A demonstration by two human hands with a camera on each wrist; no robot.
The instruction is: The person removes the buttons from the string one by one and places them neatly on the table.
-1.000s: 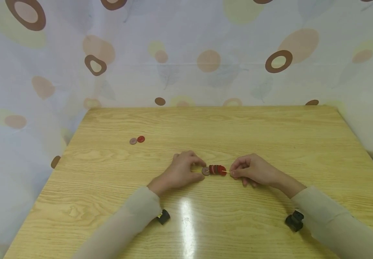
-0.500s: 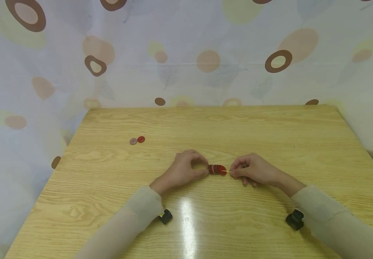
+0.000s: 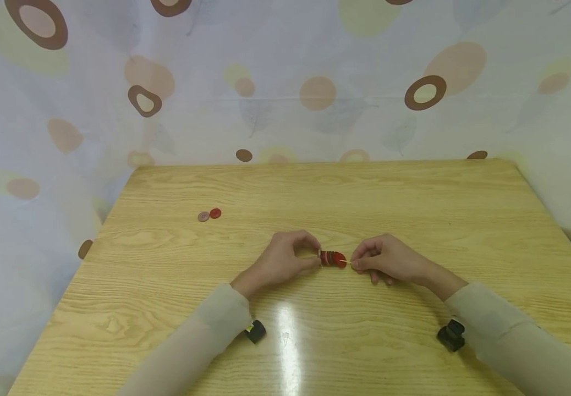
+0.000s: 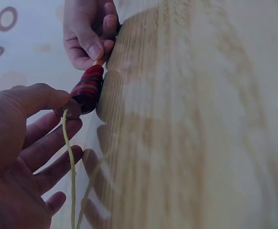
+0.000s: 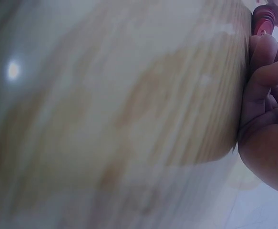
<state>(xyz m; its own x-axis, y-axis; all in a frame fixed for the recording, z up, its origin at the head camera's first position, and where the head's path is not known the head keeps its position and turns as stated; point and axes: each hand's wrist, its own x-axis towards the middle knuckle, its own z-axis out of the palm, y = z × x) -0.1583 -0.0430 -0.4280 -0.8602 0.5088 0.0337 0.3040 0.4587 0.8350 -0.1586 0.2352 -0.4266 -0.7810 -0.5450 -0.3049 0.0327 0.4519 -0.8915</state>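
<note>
A row of red and dark buttons (image 3: 333,258) is threaded on a yellow string (image 4: 71,162) just above the wooden table. My left hand (image 3: 285,257) pinches a dull pinkish-brown button (image 4: 73,109) between thumb and fingertip at the row's left end, against the other buttons. From that button the string hangs down past the spread lower fingers in the left wrist view. At the row's right end, my right hand (image 3: 389,258) pinches the string between thumb and forefinger, close to the outermost red button (image 5: 264,27).
Farther back on the left of the wooden table (image 3: 414,209) lie a loose pinkish button (image 3: 203,216) and a red button (image 3: 215,213), side by side. A patterned cloth (image 3: 275,121) hangs behind the table.
My left hand has moved slightly right, bringing the pinkish-brown button along the string up against the row. That button has turned from facing the camera to edge-on. My right hand has stayed in place.
</note>
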